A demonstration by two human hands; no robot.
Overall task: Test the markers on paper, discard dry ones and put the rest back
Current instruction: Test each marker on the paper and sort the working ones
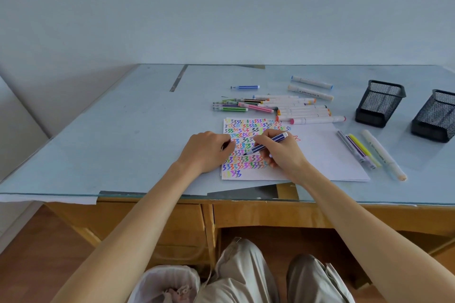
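My right hand (283, 152) grips a dark blue striped marker (267, 144), uncapped, with its tip touching the white paper (320, 155). The paper's left half is covered in rows of coloured squiggles. My left hand (206, 150) rests on the paper's left edge with fingers curled under; whether it holds a cap is hidden. A pile of thin striped markers (231, 106) and thick white markers (302, 110) lies just beyond the paper.
Two black mesh pen holders (380, 103) (434, 115) stand at the right. A few markers (362, 150) and a thick white one (382, 155) lie right of the paper. A lone blue marker (245, 87) lies farther back. A lined bin (165, 283) sits on the floor by my knees.
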